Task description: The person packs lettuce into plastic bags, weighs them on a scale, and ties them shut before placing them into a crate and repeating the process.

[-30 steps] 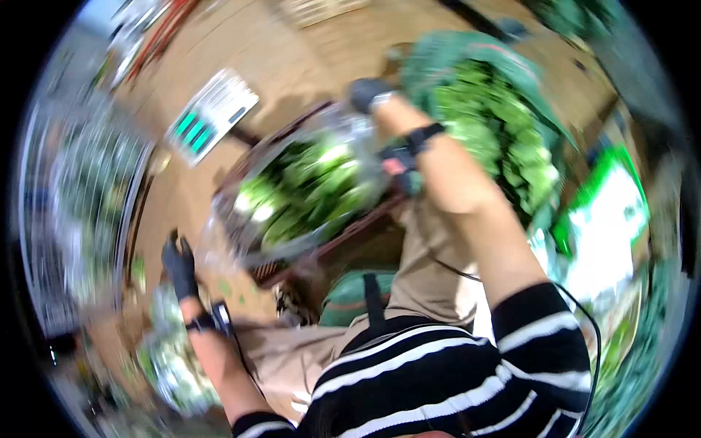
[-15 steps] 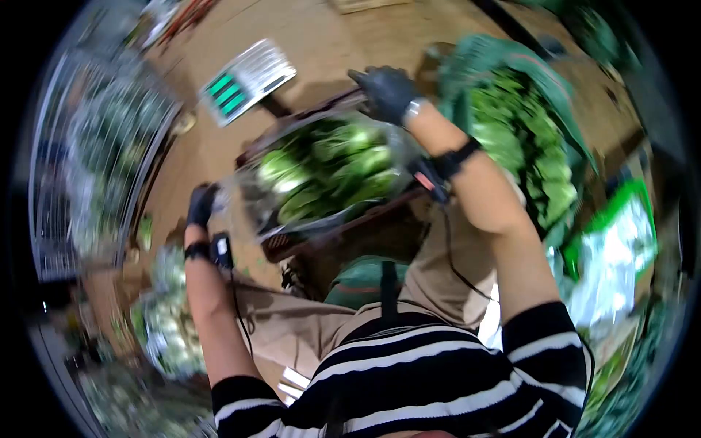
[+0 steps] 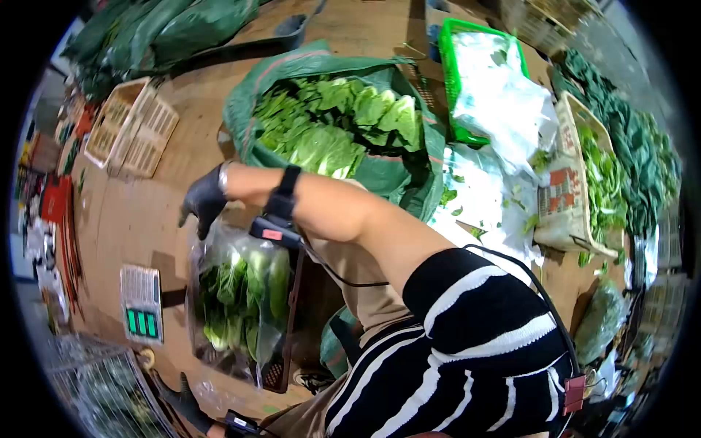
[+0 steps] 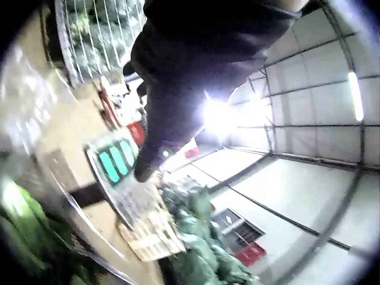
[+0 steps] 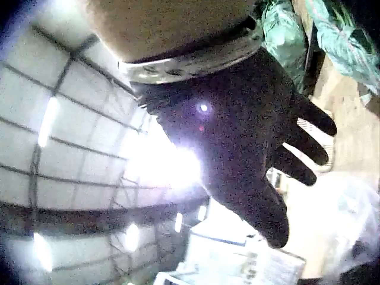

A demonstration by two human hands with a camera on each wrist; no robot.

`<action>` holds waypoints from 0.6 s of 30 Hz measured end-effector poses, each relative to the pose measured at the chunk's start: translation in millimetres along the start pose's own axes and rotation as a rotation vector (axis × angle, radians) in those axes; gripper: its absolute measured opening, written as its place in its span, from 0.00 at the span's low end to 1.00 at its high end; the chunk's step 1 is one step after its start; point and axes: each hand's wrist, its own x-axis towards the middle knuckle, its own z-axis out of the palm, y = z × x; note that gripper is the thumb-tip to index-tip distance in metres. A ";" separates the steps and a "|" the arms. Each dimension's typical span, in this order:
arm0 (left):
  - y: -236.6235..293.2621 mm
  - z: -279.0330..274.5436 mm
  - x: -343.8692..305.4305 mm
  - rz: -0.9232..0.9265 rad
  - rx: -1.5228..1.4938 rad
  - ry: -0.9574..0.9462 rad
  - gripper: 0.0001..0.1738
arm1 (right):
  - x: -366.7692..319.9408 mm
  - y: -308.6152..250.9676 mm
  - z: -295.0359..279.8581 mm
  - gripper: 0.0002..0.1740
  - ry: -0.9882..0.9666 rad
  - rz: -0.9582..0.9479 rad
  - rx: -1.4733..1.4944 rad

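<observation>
Above the bag's upper edge: right hand [image 3: 205,196], fingers spread, grasping nothing; cannot tell whether it brushes the plastic.
Near the wire rack [image 4: 65,44]: left hand [image 3: 184,403], released, fingers extended.
Between the hands: leafy greens [image 3: 232,290] in a clear plastic bag [image 3: 228,239], inside a maroon crate [image 3: 275,373].
Bag risk: its loose rim — ungripped — could fold inward and, if tugged unevenly, tear or bruise leaves.
Beside the crate: digital scale [image 3: 141,292]; a careless swing might knock it.
Farther: green woven sack [image 3: 394,179] of greens.

To my eye the bag [image 3: 221,244] was glossy plastic, the sack [image 3: 250,109] rough weave, the gloves [image 3: 206,198] matt.
</observation>
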 end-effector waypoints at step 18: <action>431.2 334.0 137.7 0.115 -0.591 -1.382 0.14 | -599.5 296.5 340.7 0.13 0.335 1.820 -0.183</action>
